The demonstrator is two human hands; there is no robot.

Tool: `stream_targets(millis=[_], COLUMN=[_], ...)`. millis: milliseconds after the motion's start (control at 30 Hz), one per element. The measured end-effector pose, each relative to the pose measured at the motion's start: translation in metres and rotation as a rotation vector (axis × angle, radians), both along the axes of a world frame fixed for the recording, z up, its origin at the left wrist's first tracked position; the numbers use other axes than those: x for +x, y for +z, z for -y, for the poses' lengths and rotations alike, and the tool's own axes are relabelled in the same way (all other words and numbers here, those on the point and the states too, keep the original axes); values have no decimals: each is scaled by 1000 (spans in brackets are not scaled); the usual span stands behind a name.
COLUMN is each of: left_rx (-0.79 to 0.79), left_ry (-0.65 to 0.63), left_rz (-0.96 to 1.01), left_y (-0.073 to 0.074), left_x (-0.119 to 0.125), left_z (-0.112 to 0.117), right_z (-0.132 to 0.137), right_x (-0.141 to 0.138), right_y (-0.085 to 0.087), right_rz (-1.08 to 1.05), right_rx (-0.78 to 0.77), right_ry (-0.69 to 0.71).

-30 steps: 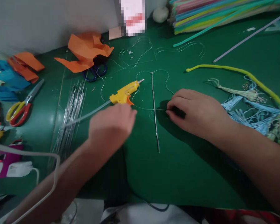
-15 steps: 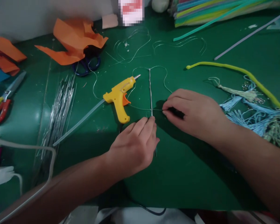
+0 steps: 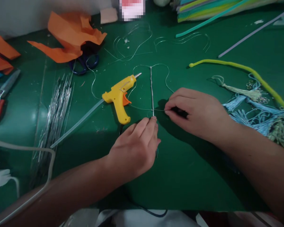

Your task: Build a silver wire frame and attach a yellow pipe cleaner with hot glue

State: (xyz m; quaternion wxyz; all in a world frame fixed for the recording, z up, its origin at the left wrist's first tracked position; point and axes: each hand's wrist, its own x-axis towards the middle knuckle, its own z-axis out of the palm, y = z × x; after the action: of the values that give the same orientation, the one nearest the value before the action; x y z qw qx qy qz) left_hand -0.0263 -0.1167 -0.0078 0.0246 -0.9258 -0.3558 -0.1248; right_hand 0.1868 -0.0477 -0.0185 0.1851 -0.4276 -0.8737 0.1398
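A thin silvery wire stem (image 3: 151, 90) stands out lengthwise from the fingers of my left hand (image 3: 138, 142), which is closed round its near part. Loose ends of the stem show just below that hand. My right hand (image 3: 191, 110) pinches a fine pale thread (image 3: 159, 110) between thumb and forefinger. From there the thread runs left across the stem; another stretch of it loops up past the stem's far tip. Left of the stem lies a yellow glue gun (image 3: 120, 96) with a long clear glue stick (image 3: 78, 121) out of its back, its nozzle pointing toward the stem.
At left lie a bundle of silvery wires (image 3: 55, 116), red-handled scissors (image 3: 1, 101) and a white cable (image 3: 21, 146). Orange paper (image 3: 66, 41) partly covers blue-handled scissors (image 3: 81, 64). Blue tassels (image 3: 255, 118) and a yellow-green pipe cleaner (image 3: 246, 70) lie at right, more pipe cleaners (image 3: 210, 11) behind.
The whole view has shifted slightly, moving things on the left up and left. Both hands keep the same grip, with the stem and thread almost unmoved.
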Motion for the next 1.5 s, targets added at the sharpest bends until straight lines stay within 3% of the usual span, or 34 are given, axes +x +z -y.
stream_targets(millis=[700,1100,1233,1300,1400,1500], left_rx=[80,32,-39,-17,-60,-212], left_ry=[3,-24,-38,75,469,700], left_rz=[-36,-21,10,20,-122,-201], left_y=[5,1,13,24,38,39], left_x=[2,0,-13,-25,-41,-48], left_z=[-3,-5,-11,-13,-15,-24], right_z=[-1,-2,-3,-3,-4,-5], right_x=[1,3,4,4,4,4], right_y=[-2,-3,-2,-2,-2,-3], right_rz=[-3,37,56,68,79,82], right_rx=[45,43,54,56,63,73], right_ry=[10,47,53,65,82,80])
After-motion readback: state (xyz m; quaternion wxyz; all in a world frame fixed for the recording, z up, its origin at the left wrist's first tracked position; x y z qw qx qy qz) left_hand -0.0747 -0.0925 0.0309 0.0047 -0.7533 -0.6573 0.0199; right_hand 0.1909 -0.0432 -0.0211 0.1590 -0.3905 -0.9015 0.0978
